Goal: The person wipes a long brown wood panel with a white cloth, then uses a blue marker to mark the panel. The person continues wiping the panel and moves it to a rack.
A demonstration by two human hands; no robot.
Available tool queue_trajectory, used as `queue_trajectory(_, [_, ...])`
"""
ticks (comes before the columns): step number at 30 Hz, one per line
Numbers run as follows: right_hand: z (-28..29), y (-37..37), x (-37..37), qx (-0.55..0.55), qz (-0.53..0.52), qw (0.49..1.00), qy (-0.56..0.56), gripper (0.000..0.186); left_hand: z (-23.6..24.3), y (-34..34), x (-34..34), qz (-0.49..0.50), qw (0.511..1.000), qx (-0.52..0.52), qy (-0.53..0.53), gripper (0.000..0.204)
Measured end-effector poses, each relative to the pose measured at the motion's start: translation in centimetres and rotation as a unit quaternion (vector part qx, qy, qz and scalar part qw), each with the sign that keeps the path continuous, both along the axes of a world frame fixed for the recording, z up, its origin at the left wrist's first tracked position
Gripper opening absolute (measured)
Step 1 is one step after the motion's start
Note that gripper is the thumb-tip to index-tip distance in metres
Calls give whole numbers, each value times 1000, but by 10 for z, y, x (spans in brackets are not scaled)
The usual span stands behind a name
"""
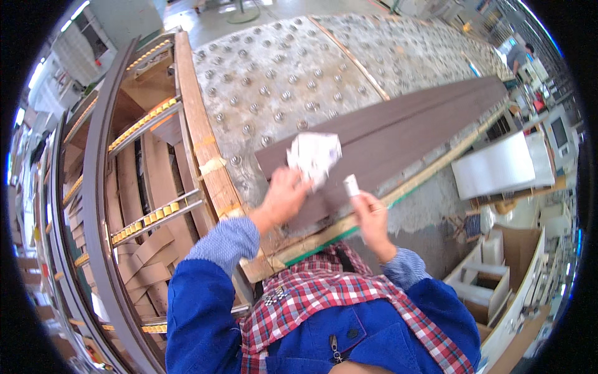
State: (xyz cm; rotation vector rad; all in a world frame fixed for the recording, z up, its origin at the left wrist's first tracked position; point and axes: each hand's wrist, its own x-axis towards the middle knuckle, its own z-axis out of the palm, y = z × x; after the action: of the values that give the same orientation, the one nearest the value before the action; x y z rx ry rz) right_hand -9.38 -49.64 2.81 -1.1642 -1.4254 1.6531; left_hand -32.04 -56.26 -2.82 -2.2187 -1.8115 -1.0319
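Dark brown boards (398, 140) lie side by side along the near edge of a metal ball-transfer table (274, 87). My left hand (283, 196) is closed on a crumpled white cloth (314, 153) above the near left end of the boards. To its right, my right hand (372, 218) grips a short white stick-like piece (351, 185) between thumb and fingers, its tip pointing up. Blur hides exactly what that piece is. Whether the cloth touches the board surface, I cannot tell.
A wooden edge strip (202, 131) bounds the table's left side, beside a roller rack (143, 131) with yellow rollers and cardboard pieces below. White sheets (498, 163) stand at the right, above an open cardboard box (520, 249). Another person (519, 56) is far off at the right.
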Motion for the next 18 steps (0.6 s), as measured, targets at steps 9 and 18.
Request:
queue_trajectory(9, [22, 212, -26, -98, -10, 989, 110, 21, 8, 3, 103, -44, 989, -113, -86, 27])
queue_trajectory(18, [-40, 418, -5, 523, 30, 754, -396, 24, 24, -2, 73, 22, 988, -121, -97, 38])
